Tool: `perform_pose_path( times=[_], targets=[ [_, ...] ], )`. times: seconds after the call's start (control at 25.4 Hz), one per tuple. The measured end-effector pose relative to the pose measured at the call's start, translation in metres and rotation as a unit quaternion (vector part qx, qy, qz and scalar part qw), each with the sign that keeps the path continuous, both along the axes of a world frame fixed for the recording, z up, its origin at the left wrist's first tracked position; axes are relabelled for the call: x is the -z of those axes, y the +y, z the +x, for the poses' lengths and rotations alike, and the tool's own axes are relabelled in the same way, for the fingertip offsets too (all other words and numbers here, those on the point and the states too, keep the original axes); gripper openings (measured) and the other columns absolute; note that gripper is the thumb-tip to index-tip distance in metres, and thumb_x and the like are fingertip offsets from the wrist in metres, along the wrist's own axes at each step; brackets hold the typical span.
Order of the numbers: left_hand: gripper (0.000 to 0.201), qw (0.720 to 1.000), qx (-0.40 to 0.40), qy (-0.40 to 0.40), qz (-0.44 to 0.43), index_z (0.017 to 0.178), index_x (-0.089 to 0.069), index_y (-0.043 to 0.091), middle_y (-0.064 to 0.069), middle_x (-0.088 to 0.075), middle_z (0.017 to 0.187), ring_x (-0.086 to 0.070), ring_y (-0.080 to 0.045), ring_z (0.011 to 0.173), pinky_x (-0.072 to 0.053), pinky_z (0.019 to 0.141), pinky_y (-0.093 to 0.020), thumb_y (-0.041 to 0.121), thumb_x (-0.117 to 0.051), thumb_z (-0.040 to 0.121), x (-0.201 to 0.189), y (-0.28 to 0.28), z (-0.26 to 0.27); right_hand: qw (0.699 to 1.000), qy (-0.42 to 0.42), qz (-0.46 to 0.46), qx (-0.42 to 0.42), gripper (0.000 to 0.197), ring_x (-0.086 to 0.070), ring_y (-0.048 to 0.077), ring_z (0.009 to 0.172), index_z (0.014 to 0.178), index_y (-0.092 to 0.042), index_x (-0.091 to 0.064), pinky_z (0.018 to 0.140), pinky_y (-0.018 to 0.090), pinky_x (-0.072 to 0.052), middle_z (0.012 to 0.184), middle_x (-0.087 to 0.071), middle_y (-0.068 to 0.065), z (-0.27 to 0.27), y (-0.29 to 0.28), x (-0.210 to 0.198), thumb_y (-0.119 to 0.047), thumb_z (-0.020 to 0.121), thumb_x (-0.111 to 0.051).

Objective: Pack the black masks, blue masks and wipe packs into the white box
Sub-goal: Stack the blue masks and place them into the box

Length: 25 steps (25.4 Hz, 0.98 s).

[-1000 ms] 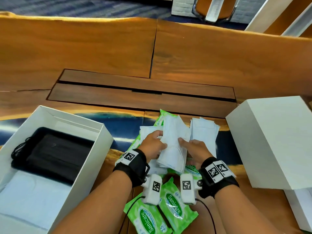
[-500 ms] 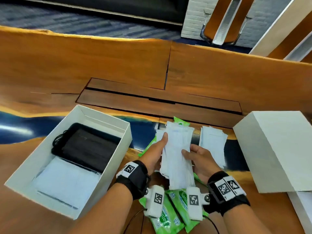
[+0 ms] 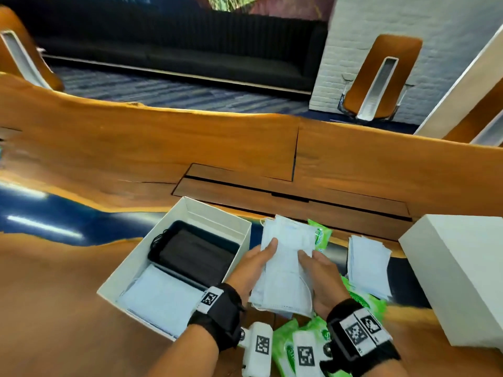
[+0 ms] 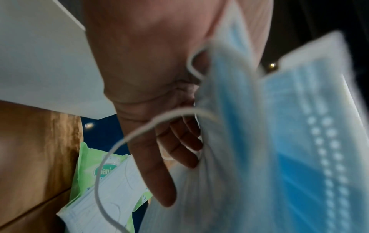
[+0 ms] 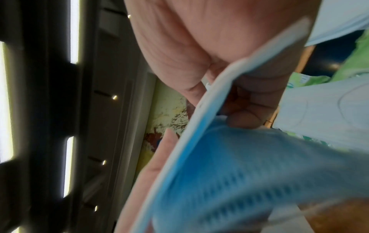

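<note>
The open white box (image 3: 246,240) sits left of centre on the table. Black masks (image 3: 196,251) fill its far half and blue masks (image 3: 160,297) lie in its near half. Both hands hold a stack of blue masks (image 3: 285,270) just right of the box, above the table. My left hand (image 3: 255,265) grips the stack's left edge, thumb on top; my right hand (image 3: 317,270) grips its right edge. The left wrist view shows the left hand's fingers (image 4: 179,149) under the blue masks (image 4: 279,141). In the right wrist view the right hand (image 5: 249,102) pinches the blue masks (image 5: 239,173).
A second pile of blue masks (image 3: 367,265) lies to the right. Green wipe packs (image 3: 285,346) lie under my wrists, with another wipe pack (image 3: 322,235) behind the stack. A big white lid (image 3: 462,278) stands at the far right. The wooden table (image 3: 163,159) has a recessed panel (image 3: 272,191).
Both hands have lifted the stack of blue masks off the table pile and carried it left, next to the box. The head view has tilted up.
</note>
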<state>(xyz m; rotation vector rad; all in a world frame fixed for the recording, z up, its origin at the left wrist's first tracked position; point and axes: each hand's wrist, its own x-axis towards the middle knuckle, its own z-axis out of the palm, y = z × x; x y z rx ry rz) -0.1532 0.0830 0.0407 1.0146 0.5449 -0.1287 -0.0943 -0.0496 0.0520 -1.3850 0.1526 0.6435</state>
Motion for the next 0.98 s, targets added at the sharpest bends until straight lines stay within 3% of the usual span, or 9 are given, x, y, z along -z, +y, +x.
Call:
perform_pose_path(
  times=[0.12,0.2,0.39,0.55,0.67,0.75,0.83,0.9,0.98],
  targets=[
    [0.038,1.0,-0.002,-0.02,0.002,0.124,-0.063,0.008,-0.013,-0.072,0.113,-0.068,-0.032,0.107,-0.052,0.097,-0.045,0.029,-0.062,0.093,0.0,-0.004,-0.009,0.993,-0.079,-0.083,-0.015,0.017,-0.071,0.026,0.094,0.108,-0.014,-0.065,0.086,0.047,-0.057,0.105,-0.074,0.007,-0.009,0.005,0.003,-0.022,0.097,-0.055],
    [0.032,1.0,-0.006,-0.024,-0.007,0.124,-0.062,0.005,-0.015,-0.072,0.114,-0.067,-0.035,0.108,-0.052,0.097,-0.047,0.016,-0.061,0.094,0.001,-0.006,-0.014,0.992,-0.08,-0.094,-0.038,0.022,-0.07,0.023,0.098,0.111,-0.02,-0.065,0.09,0.049,-0.056,0.107,-0.073,0.003,-0.016,0.002,0.004,-0.033,0.095,-0.058],
    [0.031,1.0,-0.025,-0.018,0.006,0.122,-0.064,0.005,-0.017,-0.073,0.11,-0.068,-0.038,0.103,-0.054,0.092,-0.05,0.008,-0.063,0.091,0.005,-0.007,-0.02,0.996,0.004,-0.019,-0.085,0.035,-0.07,0.029,0.103,0.123,-0.011,-0.06,0.092,0.05,-0.054,0.111,-0.073,0.009,-0.033,-0.013,0.005,-0.024,0.091,-0.066],
    [0.035,0.989,-0.099,-0.047,-0.1,0.126,-0.06,0.006,-0.021,-0.069,0.117,-0.065,-0.041,0.109,-0.05,0.096,-0.056,0.007,-0.061,0.09,-0.002,-0.002,-0.019,0.989,0.105,0.054,-0.089,0.049,-0.063,0.037,0.115,0.127,-0.016,-0.058,0.091,0.056,-0.053,0.121,-0.068,0.014,-0.051,-0.034,0.013,-0.035,0.083,-0.071],
    [0.04,0.984,-0.117,-0.08,-0.112,0.129,-0.057,0.007,-0.02,-0.068,0.12,-0.064,-0.04,0.112,-0.047,0.1,-0.057,0.002,-0.059,0.089,-0.006,-0.01,-0.019,0.971,0.165,0.17,-0.023,0.05,-0.059,0.037,0.117,0.132,-0.01,-0.056,0.085,0.05,-0.056,0.129,-0.062,0.02,-0.067,-0.041,0.024,-0.026,0.085,-0.066],
    [0.042,0.988,-0.106,-0.069,-0.089,0.128,-0.057,0.004,-0.019,-0.069,0.118,-0.065,-0.037,0.11,-0.049,0.099,-0.052,-0.002,-0.06,0.087,-0.007,-0.022,-0.025,0.965,0.152,0.209,0.028,0.052,-0.058,0.037,0.12,0.132,-0.005,-0.055,0.096,0.055,-0.05,0.131,-0.061,0.022,-0.068,-0.041,0.025,-0.017,0.084,-0.07],
    [0.046,0.989,-0.104,-0.063,-0.085,0.13,-0.057,0.003,-0.016,-0.07,0.117,-0.067,-0.033,0.104,-0.053,0.091,-0.046,0.004,-0.065,0.084,-0.011,-0.019,-0.032,0.972,0.112,0.194,0.068,0.053,-0.06,0.039,0.118,0.13,-0.001,-0.057,0.099,0.058,-0.047,0.127,-0.063,0.023,-0.058,-0.047,0.019,-0.007,0.079,-0.072],
    [0.052,0.991,-0.09,-0.071,-0.076,0.13,-0.056,0.005,-0.017,-0.069,0.116,-0.067,-0.031,0.099,-0.052,0.082,-0.045,0.025,-0.068,0.083,-0.018,0.004,-0.037,0.986,0.059,0.133,0.087,0.057,-0.064,0.039,0.111,0.125,-0.004,-0.059,0.091,0.055,-0.053,0.12,-0.067,0.021,-0.044,-0.065,0.006,-0.003,0.07,-0.074],
    [0.054,0.997,-0.038,-0.063,-0.028,0.125,-0.059,0.009,-0.017,-0.07,0.114,-0.067,-0.031,0.1,-0.054,0.079,-0.043,0.046,-0.061,0.086,-0.028,0.026,-0.04,0.994,0.019,0.086,0.062,0.06,-0.065,0.041,0.108,0.119,-0.007,-0.06,0.093,0.057,-0.051,0.116,-0.069,0.021,-0.036,-0.083,-0.008,-0.003,0.062,-0.078]
  ],
)
